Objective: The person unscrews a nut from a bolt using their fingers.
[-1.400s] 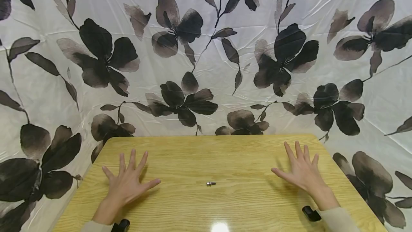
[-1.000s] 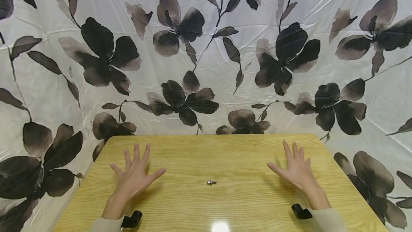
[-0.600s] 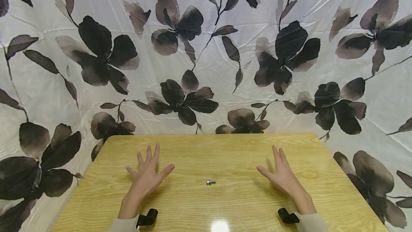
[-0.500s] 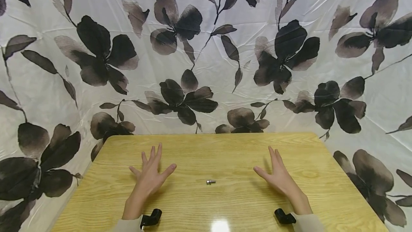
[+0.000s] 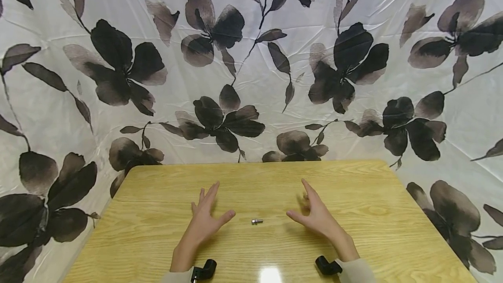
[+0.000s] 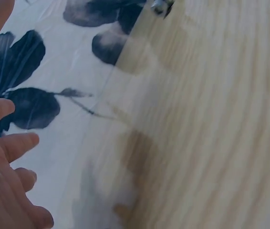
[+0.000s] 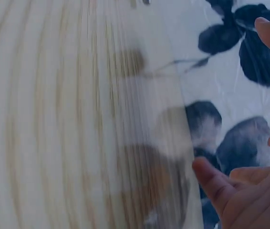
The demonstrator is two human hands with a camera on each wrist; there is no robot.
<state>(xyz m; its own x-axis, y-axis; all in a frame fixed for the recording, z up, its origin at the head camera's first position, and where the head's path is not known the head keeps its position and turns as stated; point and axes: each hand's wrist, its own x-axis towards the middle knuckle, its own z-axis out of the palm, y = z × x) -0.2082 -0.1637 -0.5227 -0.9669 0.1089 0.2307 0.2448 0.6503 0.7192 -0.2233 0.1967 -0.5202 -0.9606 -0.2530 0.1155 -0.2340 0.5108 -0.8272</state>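
Note:
A small silver bolt [image 5: 257, 221] lies on its side near the middle of the wooden table, its thick end to the left. It shows at the top edge of the left wrist view, where the bolt [image 6: 159, 6] is partly cut off. My left hand [image 5: 205, 222] hovers left of it, fingers spread and thumb towards the bolt. On the other side, my right hand [image 5: 318, 217] is held over the table with its thumb also towards the bolt. Neither hand touches it. Some fingers of the right hand are hidden in the head view.
The pale wooden table [image 5: 157, 195] has rounded far corners and ends at a white cloth [image 5: 275, 91] printed with dark flowers. A black camera mount [image 5: 205, 269] sits at the left wrist and another black mount [image 5: 328, 266] at the right. A light glares near the front.
Both hands have moved inwards from the table's sides towards the bolt, turning so their thumbs face each other. The bolt stays where it was on the table.

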